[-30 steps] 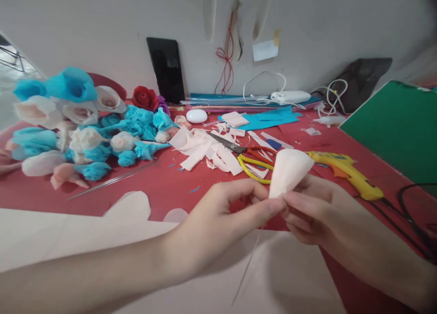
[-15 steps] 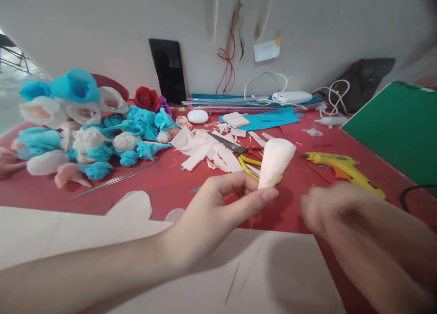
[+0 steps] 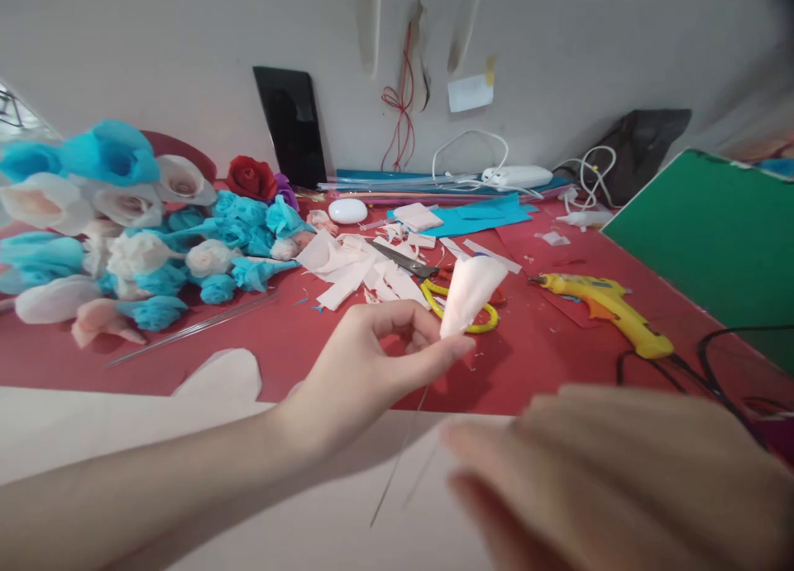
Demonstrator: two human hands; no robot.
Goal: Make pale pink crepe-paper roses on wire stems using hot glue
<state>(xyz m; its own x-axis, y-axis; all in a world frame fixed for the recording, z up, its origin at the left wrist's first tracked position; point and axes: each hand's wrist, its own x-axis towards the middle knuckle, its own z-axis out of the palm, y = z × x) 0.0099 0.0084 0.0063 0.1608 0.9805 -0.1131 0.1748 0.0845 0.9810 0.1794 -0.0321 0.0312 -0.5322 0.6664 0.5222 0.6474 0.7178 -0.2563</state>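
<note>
Pinched between the thumb and fingers of my left hand (image 3: 378,356) is a pale pink crepe-paper flower bud (image 3: 472,288), a cone that widens toward its top. A thin wire stem (image 3: 400,451) runs down from beneath the hand over a large pale sheet (image 3: 273,488). My right hand (image 3: 608,463) is close to the camera at the lower right, smeared by motion, so its fingers do not show clearly. Behind the bud lie scissors with yellow handles (image 3: 487,319), partly covered by it. A pale petal-shaped paper piece (image 3: 223,376) rests left of my left hand.
Blue and pale paper flowers (image 3: 155,261) crowd the left of the red table (image 3: 291,347). Paper scraps (image 3: 365,269) lie mid-table. A yellow glue gun (image 3: 611,302) with black cables and a green board (image 3: 713,240) are at the right. A black phone (image 3: 290,124) leans on the wall.
My right hand has moved down and nearer the camera. The bud in my left hand has shifted slightly left and shows more of its open top. The whole view has moved a little.
</note>
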